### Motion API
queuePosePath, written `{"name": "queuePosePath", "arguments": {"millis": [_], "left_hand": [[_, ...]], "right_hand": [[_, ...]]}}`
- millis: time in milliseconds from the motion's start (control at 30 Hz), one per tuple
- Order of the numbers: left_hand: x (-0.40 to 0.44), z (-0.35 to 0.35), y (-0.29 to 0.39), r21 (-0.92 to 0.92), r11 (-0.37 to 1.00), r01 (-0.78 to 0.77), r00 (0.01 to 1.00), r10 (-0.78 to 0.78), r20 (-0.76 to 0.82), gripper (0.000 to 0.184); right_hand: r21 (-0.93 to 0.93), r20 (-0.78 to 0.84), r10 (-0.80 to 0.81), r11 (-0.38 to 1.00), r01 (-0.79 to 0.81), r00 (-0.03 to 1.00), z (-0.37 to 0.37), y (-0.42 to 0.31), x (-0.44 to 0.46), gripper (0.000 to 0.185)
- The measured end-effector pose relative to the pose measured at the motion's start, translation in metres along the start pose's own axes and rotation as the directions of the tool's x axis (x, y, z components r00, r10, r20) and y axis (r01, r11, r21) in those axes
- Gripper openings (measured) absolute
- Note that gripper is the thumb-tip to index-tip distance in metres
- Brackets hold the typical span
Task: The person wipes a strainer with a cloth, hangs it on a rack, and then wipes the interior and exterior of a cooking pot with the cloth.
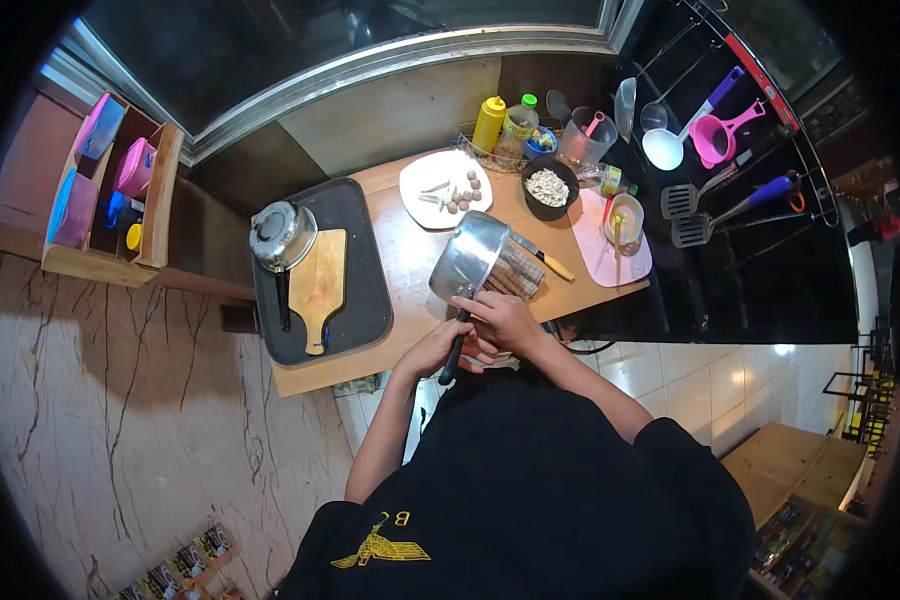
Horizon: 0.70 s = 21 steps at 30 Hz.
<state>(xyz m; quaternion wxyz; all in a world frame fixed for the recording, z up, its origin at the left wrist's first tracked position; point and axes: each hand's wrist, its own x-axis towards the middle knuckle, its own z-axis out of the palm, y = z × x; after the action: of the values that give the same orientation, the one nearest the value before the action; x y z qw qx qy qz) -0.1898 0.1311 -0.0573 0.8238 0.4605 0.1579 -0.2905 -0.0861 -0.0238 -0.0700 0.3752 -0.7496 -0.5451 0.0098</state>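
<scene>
A shiny metal saucepan with a black handle is tilted over the front of the wooden table. My left hand is closed around the handle. Fingers of my right hand grip the handle close to where it joins the pan. Just beyond the pan, a brown checked cloth lies partly hidden behind it. A knife with a light wooden handle rests beside the cloth. Behind the pan, a white plate holds several brown balls and pale strips.
At left, a dark tray carries a wooden cutting board and another metal pot. A black bowl of pale pieces stands at the back right, near a pink board. Utensils hang on the right, including a pink strainer.
</scene>
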Motion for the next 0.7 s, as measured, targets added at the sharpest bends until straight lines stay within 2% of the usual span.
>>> {"name": "queuePosePath", "arguments": {"millis": [267, 400, 467, 500, 567, 600, 700], "left_hand": [[-0.002, 0.003, 0.025, 0.043, 0.995, 0.092, 0.991, -0.096, 0.095, 0.051], [0.010, 0.006, 0.031, 0.065, 0.997, 0.045, 0.995, -0.051, 0.084, 0.058], [0.017, 0.019, 0.037, -0.017, 0.998, -0.067, 0.993, 0.068, 0.094, 0.070], [0.023, 0.024, 0.037, -0.016, 0.997, -0.073, 0.993, 0.074, 0.089, 0.070], [0.038, 0.032, 0.037, 0.050, 0.969, -0.241, 0.970, 0.242, 0.004, 0.079], [0.043, 0.040, 0.040, 0.034, 0.957, -0.288, 0.957, 0.289, -0.017, 0.078], [0.068, 0.045, 0.041, 0.099, 0.923, -0.371, 0.925, 0.376, -0.045, 0.070]], "right_hand": [[-0.051, -0.114, -0.056, 0.997, 0.050, 0.992, -0.011, -0.007, 0.006, 0.046], [-0.009, -0.118, -0.057, 0.998, 0.057, 0.991, -0.027, 0.002, 0.017, 0.044], [0.036, -0.104, -0.038, 0.998, 0.042, 0.994, -0.033, 0.016, 0.021, 0.043], [0.038, -0.103, -0.046, 0.998, 0.050, 0.994, -0.040, 0.021, 0.026, 0.043], [0.021, -0.130, -0.098, 0.995, 0.101, 0.987, -0.057, 0.035, 0.036, 0.045], [0.054, -0.105, -0.029, 0.998, 0.035, 0.994, -0.064, 0.045, 0.039, 0.043], [0.141, -0.166, 0.019, 0.990, 0.005, 0.986, -0.095, 0.080, 0.050, 0.042]]}}
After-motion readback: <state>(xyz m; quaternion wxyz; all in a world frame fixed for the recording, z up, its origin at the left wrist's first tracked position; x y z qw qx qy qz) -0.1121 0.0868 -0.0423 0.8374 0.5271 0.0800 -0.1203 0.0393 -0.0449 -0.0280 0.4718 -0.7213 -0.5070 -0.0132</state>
